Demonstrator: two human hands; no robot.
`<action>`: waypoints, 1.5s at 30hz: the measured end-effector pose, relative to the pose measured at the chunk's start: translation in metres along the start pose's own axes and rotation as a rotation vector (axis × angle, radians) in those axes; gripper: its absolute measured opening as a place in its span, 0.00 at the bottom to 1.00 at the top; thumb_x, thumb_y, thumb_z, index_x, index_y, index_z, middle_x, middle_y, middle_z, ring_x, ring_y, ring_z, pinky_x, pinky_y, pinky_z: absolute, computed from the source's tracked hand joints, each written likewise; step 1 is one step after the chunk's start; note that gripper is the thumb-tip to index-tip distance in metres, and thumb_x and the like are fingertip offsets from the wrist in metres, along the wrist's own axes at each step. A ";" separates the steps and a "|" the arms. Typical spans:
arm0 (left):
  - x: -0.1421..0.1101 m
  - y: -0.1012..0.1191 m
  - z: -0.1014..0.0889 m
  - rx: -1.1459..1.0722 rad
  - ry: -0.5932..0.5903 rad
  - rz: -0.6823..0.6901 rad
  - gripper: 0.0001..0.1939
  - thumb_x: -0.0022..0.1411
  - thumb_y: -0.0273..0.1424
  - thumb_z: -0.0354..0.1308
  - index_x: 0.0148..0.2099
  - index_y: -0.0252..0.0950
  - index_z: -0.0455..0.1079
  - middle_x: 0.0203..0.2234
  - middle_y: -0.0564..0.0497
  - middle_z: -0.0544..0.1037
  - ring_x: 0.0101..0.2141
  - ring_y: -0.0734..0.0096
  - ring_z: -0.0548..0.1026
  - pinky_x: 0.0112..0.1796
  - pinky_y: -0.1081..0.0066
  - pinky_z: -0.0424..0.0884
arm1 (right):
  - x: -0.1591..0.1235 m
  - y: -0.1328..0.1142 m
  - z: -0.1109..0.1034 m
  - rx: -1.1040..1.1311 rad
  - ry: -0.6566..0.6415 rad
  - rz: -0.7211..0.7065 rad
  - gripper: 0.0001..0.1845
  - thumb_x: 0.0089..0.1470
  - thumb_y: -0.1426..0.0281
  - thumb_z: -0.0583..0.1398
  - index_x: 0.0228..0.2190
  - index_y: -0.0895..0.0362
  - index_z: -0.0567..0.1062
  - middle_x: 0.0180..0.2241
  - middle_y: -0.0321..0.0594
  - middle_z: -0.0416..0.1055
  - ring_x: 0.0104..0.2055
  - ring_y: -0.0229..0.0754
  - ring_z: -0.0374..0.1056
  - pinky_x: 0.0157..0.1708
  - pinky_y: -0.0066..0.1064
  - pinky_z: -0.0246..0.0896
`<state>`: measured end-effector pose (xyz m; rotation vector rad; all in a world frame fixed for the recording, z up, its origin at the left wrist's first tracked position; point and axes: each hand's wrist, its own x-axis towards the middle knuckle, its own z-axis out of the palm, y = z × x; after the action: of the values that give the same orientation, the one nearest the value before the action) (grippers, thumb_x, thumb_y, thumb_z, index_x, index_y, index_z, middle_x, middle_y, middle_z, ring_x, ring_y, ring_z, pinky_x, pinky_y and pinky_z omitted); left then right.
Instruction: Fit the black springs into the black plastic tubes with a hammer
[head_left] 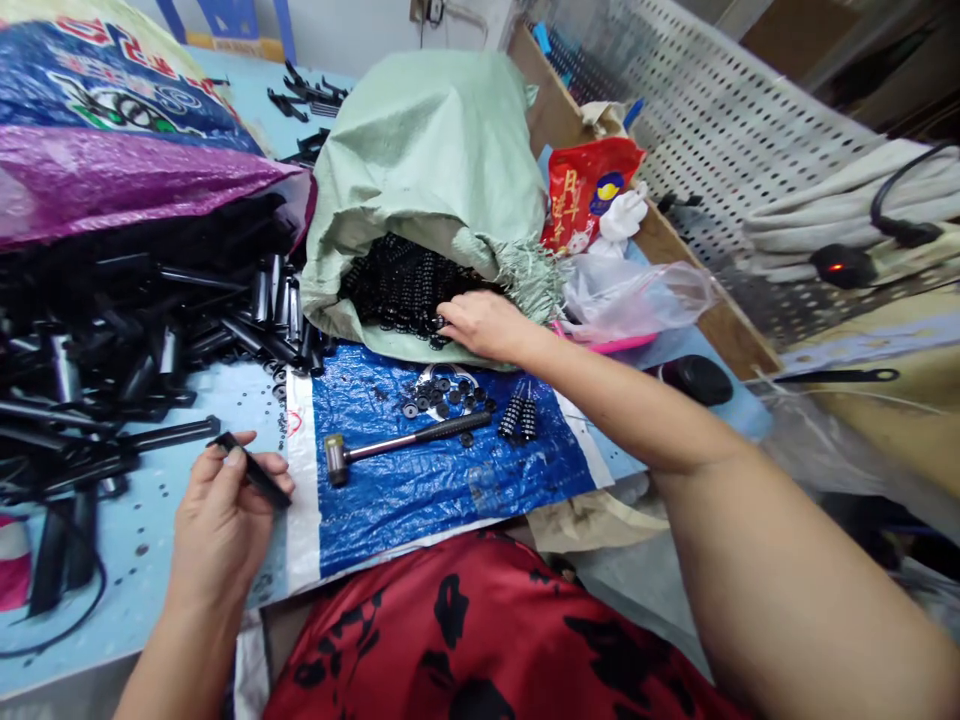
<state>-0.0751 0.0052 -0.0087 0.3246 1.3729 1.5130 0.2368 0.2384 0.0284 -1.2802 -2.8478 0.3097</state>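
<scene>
Between the thumb and fingers of my left hand (225, 505) is a short black bar-shaped part (264, 480), tilted down to the right. My right hand (487, 325) reaches into the mouth of a pale green woven sack (442, 130), its fingers bent against the small black ribbed parts (397, 285) heaped inside. Whatever those fingertips grip is hidden. Below the sack, a hammer (405, 440) with a black handle lies on a blue plastic sheet (420, 510). Beside it are several black washers (442, 395) and two dark ribbed pieces (517, 415) with thin metal shafts.
A large pile of black channel-shaped parts (135, 340) spreads across the left side, spilling from a purple printed sack (135, 185). At the right stand a red packet (589, 190), a clear plastic bag (637, 300), a dark round object (697, 380) and a perforated metal panel (697, 150).
</scene>
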 end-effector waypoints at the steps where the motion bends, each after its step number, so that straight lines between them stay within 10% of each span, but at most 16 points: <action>1: -0.002 0.000 0.002 0.018 -0.022 0.010 0.24 0.53 0.38 0.74 0.49 0.39 0.72 0.24 0.50 0.79 0.22 0.67 0.76 0.25 0.73 0.75 | -0.009 -0.011 0.006 0.249 0.058 0.046 0.16 0.68 0.62 0.57 0.47 0.63 0.75 0.44 0.50 0.74 0.48 0.44 0.69 0.53 0.38 0.64; 7: -0.006 -0.015 0.031 0.102 -0.215 0.033 0.28 0.56 0.48 0.73 0.50 0.40 0.68 0.25 0.52 0.78 0.23 0.67 0.76 0.28 0.72 0.76 | -0.049 -0.106 0.056 1.811 -0.031 0.510 0.31 0.63 0.42 0.56 0.42 0.60 0.70 0.30 0.32 0.64 0.24 0.28 0.59 0.24 0.22 0.57; 13: -0.015 -0.030 0.053 0.174 -0.286 0.052 0.24 0.63 0.49 0.68 0.51 0.41 0.66 0.26 0.55 0.78 0.23 0.70 0.76 0.28 0.73 0.75 | -0.066 -0.146 0.073 2.010 0.087 0.421 0.32 0.63 0.40 0.57 0.49 0.56 0.71 0.23 0.26 0.58 0.18 0.27 0.51 0.18 0.20 0.46; 18: -0.028 -0.040 0.072 0.230 -0.276 0.161 0.20 0.65 0.48 0.66 0.47 0.38 0.70 0.23 0.57 0.75 0.18 0.78 0.68 0.21 0.77 0.65 | -0.065 -0.163 0.070 2.073 0.328 0.519 0.33 0.55 0.40 0.65 0.42 0.58 0.73 0.35 0.36 0.71 0.34 0.30 0.68 0.33 0.22 0.67; 23: -0.030 -0.048 0.075 0.434 -0.249 0.283 0.18 0.48 0.39 0.77 0.35 0.35 0.76 0.26 0.54 0.77 0.26 0.77 0.70 0.28 0.76 0.69 | -0.063 -0.185 0.074 1.902 0.264 0.367 0.38 0.60 0.37 0.58 0.50 0.58 0.76 0.53 0.46 0.74 0.51 0.39 0.73 0.51 0.30 0.74; 28: -0.037 -0.037 0.054 0.399 -0.245 0.193 0.17 0.52 0.41 0.76 0.37 0.34 0.79 0.27 0.53 0.78 0.25 0.75 0.70 0.28 0.74 0.69 | -0.078 -0.160 0.083 1.014 0.383 -0.213 0.61 0.51 0.40 0.68 0.73 0.55 0.54 0.75 0.53 0.43 0.79 0.55 0.44 0.73 0.47 0.59; 31: -0.041 -0.033 0.045 0.409 -0.278 0.181 0.21 0.51 0.45 0.77 0.37 0.34 0.79 0.28 0.52 0.78 0.27 0.75 0.69 0.30 0.74 0.69 | -0.082 -0.145 0.085 0.596 0.473 -0.491 0.58 0.58 0.48 0.67 0.76 0.55 0.45 0.73 0.57 0.49 0.78 0.50 0.47 0.75 0.46 0.56; 37: -0.046 -0.038 0.042 0.404 -0.204 0.206 0.28 0.72 0.55 0.53 0.35 0.35 0.75 0.24 0.52 0.72 0.26 0.74 0.67 0.29 0.73 0.67 | -0.083 -0.157 0.080 0.493 0.609 -0.474 0.57 0.58 0.47 0.66 0.74 0.62 0.50 0.66 0.59 0.61 0.73 0.48 0.58 0.72 0.41 0.64; 45: -0.041 -0.036 0.037 0.036 -0.248 -0.105 0.26 0.53 0.47 0.76 0.47 0.38 0.76 0.36 0.50 0.82 0.35 0.67 0.81 0.38 0.68 0.77 | -0.090 -0.165 0.091 0.472 0.488 -0.423 0.50 0.64 0.53 0.63 0.75 0.58 0.49 0.71 0.56 0.55 0.76 0.50 0.55 0.74 0.45 0.62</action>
<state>-0.0113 -0.0127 -0.0110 0.4407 1.2019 1.3157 0.1667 0.0483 -0.0245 -0.5542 -2.3438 0.5287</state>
